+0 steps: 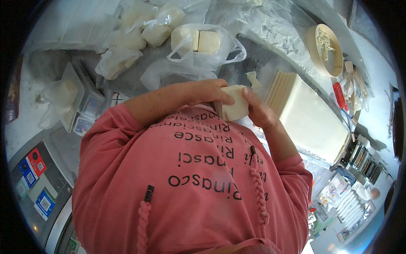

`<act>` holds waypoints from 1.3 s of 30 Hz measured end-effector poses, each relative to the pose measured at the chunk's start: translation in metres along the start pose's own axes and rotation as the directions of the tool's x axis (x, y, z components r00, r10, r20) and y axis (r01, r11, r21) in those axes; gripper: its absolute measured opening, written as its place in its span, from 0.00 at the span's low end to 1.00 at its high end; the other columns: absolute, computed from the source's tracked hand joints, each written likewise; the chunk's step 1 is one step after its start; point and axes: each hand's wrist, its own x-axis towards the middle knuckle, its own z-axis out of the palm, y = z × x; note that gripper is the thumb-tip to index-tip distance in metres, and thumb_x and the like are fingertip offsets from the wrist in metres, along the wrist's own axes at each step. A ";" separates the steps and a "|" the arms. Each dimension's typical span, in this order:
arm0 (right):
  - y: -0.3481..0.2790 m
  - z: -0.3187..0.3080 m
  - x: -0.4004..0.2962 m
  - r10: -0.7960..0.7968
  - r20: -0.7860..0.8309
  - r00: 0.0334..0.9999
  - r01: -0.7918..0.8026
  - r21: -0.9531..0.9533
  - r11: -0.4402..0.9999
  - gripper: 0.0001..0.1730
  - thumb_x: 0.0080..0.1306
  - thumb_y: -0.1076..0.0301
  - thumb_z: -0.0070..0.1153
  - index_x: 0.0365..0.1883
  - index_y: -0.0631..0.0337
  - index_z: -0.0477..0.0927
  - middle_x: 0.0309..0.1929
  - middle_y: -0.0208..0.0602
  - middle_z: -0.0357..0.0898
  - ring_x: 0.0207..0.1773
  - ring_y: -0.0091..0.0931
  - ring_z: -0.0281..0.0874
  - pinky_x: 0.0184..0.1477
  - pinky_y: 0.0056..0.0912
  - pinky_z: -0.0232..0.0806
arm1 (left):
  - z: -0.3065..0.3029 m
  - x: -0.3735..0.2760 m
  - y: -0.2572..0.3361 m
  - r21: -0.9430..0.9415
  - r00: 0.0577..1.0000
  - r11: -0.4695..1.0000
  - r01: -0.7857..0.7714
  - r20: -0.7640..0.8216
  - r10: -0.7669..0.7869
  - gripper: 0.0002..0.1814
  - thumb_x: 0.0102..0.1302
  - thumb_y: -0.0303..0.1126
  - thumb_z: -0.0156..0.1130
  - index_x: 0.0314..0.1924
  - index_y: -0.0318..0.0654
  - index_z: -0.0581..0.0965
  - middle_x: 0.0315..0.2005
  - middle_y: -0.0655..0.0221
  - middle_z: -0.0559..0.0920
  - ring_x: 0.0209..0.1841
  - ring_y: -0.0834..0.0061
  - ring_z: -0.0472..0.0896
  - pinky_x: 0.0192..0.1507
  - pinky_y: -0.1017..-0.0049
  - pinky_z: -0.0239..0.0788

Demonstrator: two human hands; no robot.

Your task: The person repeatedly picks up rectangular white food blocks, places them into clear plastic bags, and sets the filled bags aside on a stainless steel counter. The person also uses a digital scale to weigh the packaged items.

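Between my left hand [213, 92] and my right hand [260, 108] is a thick stack of pale square dough wrappers [235, 104], held close against my chest. My left thumb lies across its top face, and my right hand presses on its right side. Just beyond my hands lies a small dough scrap [253, 79]. An open clear plastic bag [233, 54] farther off contains stacks of cut wrappers [209, 42]. Right of my right hand rests a large layered block of dough sheets [312, 117].
Loose flour [272, 31] covers the back of the worktop. A round sieve-like box [334, 68] with dough strips stands at the back right, near a red-bristled brush [340, 96]. Several filled plastic bags [161, 27] sit at the back left. A plastic tub [71, 104] is at the left.
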 end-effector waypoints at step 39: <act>-0.133 -0.023 0.002 -0.561 -0.150 0.814 0.572 0.041 0.820 0.28 0.63 0.59 0.53 0.56 0.66 0.65 0.55 0.43 0.68 0.58 0.30 0.65 0.58 0.40 0.59 | -0.006 0.035 0.142 -0.014 0.818 0.852 -0.524 -0.287 0.499 0.22 0.58 0.35 0.62 0.47 0.28 0.70 0.41 0.64 0.78 0.43 0.75 0.76 0.48 0.77 0.65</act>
